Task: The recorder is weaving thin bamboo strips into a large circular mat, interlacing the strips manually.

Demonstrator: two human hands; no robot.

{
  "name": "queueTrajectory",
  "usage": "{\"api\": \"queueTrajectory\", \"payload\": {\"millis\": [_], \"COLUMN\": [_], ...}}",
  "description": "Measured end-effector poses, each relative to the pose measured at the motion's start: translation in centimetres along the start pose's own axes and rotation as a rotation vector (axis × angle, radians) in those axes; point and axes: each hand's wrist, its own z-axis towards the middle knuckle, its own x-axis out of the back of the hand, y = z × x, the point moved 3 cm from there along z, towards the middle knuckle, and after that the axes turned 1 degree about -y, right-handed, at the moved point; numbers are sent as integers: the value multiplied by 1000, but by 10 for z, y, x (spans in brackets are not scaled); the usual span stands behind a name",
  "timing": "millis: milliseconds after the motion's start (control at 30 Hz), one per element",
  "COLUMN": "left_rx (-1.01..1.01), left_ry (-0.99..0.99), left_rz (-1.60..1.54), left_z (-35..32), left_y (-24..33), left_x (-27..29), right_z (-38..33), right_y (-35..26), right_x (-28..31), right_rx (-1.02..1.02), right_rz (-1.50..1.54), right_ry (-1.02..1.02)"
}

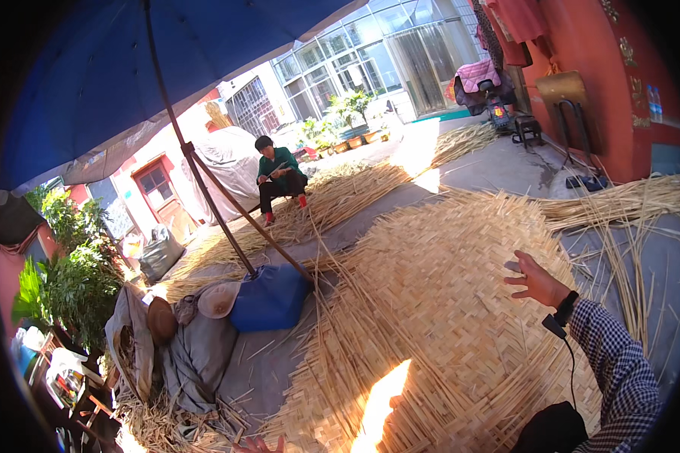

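Fingers spread, right hand above woven mat

A straw-yellow woven mat, a blue umbrella, a checked blue-and-white sleeve, a red wall.

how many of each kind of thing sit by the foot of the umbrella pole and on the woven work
woven reed mat: 1
blue umbrella base: 1
straw hats: 2, a pale one and a brown one
hands over the mat: 1, the right hand, open, holding nothing
total: 5
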Motion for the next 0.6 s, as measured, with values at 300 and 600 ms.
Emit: {"api": "queueTrajectory", "payload": {"millis": [300,600], "left_rx": [149,1183], "left_ry": [-42,-399], "left_rz": [137,164], "left_z": [-41,-143], "left_y": [-5,-163], "left_x": [-33,9], "right_z": [-33,-205], "right_y": [-10,-193], "right_x": [2,-29], "right_rx": [-46,-279], "right_rz": [-1,-680], "right_ry": [-4,-52]}}
